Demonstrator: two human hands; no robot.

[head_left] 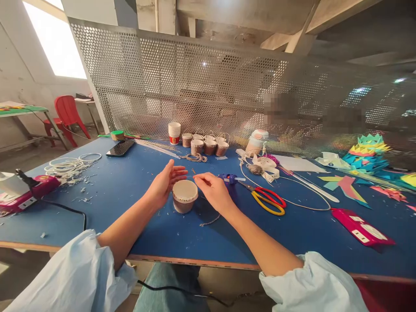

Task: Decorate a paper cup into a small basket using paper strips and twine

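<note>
An upside-down paper cup (184, 196) wrapped in brown cord stands on the blue table (136, 234) between my hands. My left hand (165, 183) hovers just left of the cup, fingers stretched out and apart, holding nothing. My right hand (212, 190) rests right of the cup with thumb and fingers pinched together; a thin brown cord (211, 221) trails from under it toward the table's front. Whether the pinch grips the cord's end is too small to see.
Red and yellow scissors (268, 200), a glue gun (229, 178), finished wrapped cups (208, 145), a stack of white cups (174, 132) and a phone (121, 147) lie behind. A pink device (27, 193) sits left, a pink case (362, 226) right. A perforated metal screen (227, 86) backs the table.
</note>
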